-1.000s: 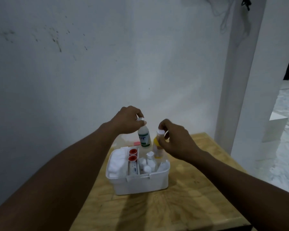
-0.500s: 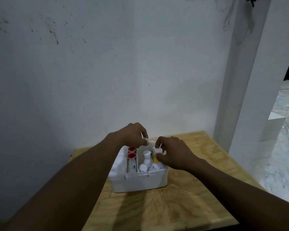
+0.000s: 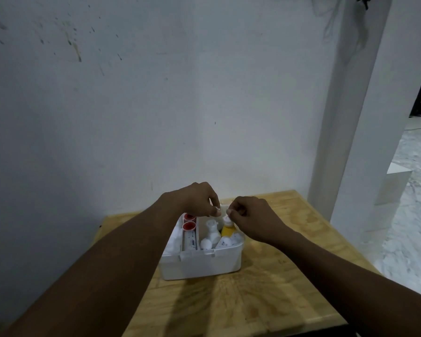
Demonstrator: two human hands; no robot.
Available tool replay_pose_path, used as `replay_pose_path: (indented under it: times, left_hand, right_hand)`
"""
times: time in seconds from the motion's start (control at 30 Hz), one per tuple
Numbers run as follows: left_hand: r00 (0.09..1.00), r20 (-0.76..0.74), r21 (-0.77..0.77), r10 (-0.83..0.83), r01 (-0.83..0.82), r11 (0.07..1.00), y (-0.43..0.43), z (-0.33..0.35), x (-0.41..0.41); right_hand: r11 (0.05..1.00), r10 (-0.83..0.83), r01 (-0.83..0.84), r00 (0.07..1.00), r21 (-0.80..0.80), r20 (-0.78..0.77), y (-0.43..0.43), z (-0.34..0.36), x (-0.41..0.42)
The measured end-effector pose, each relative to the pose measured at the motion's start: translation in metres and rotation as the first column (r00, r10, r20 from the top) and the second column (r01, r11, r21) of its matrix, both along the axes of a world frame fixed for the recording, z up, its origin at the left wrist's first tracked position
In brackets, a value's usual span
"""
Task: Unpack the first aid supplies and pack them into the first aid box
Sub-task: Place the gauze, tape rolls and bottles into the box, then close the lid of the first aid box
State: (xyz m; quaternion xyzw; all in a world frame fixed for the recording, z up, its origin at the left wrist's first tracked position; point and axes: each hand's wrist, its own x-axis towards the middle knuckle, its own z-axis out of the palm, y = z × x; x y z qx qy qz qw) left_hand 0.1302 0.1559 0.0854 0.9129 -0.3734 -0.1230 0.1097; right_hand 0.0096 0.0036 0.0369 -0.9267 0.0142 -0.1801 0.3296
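The white first aid box stands open on the wooden table. Inside are two red-capped tubes, a white nozzle bottle, a round white cap and white padding at the left. My left hand pinches the white cap of a bottle sunk into the back of the box; its body is hidden. My right hand pinches the top of a yellow bottle that stands upright in the box's right half.
A white wall rises just behind the table. A white pillar stands at the right, with a pale speckled floor and a white block beyond it. The table's front edge is near the bottom.
Both hands have come down: the green-labelled bottle and the yellow bottle, held above the box a second ago, now sit inside it. Fingers still pinch both caps.
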Motion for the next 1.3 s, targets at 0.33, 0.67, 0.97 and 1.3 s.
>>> replay_pose_path:
  times: [0.33,0.67,0.97,1.3]
  left_hand:
    - [0.997,-0.02,-0.075,0.076,-0.077,0.994,-0.002,0.002,-0.005]
    - [0.718,-0.207,-0.277,0.664,-0.694,0.664,0.081,-0.022,0.035]
    - [0.474,-0.704,-0.146,0.529,-0.826,0.545,0.108,-0.05,0.04]
    - [0.5,-0.698,-0.244,0.512,-0.839,0.487,0.107,-0.045,0.045]
  right_hand:
    - [0.986,-0.129,0.128,0.992,0.11,-0.003,-0.011,0.001,0.015]
    - [0.657,-0.117,0.426,0.873,0.622,-0.474,-0.017,-0.011,0.047]
    - [0.643,-0.085,0.45,0.846,0.62,-0.526,-0.009,-0.024,0.075]
    - [0.623,-0.128,0.4,0.9,0.672,-0.417,-0.003,-0.014,0.078]
